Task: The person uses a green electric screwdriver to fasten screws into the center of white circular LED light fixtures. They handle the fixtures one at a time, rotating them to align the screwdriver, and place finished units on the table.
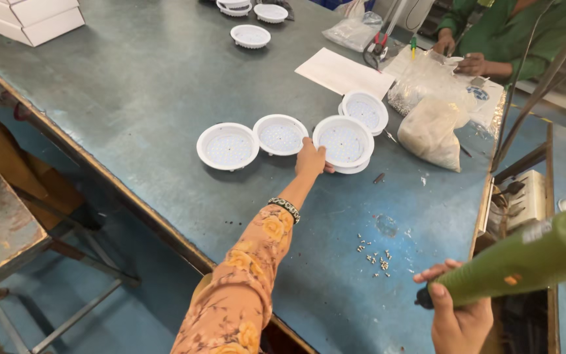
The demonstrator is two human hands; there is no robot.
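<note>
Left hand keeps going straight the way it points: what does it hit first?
The left hand already touches the rim of a round white lamp. Going on, it would likely push that lamp first, though depth is hard to judge.
</note>
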